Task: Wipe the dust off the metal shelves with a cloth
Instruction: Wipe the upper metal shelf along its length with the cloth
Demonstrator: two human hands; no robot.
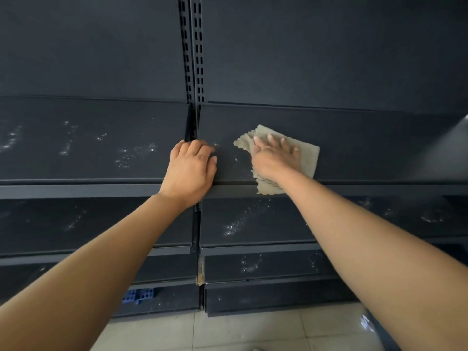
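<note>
Because the cloth (307, 158) is soft and limp, its near edge droops over the shelf (379, 153) lip beneath the wrist. Right hand (274, 158) presses it flat, fingers (283, 144) straight and spread; left hand (191, 168) rests alongside, fingers bent, grasp unclear.

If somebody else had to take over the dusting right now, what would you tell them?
Left hand: rests where the two top shelves meet, below the slotted post, holding nothing that I can see.
Right hand: fingers spread flat, pressing the cloth onto the top right shelf; one corner of the cloth hangs over the front edge.
Done: the top right shelf looks mostly free of specks.
Left: white dust shows on the top left shelf and the lower shelves.
</note>
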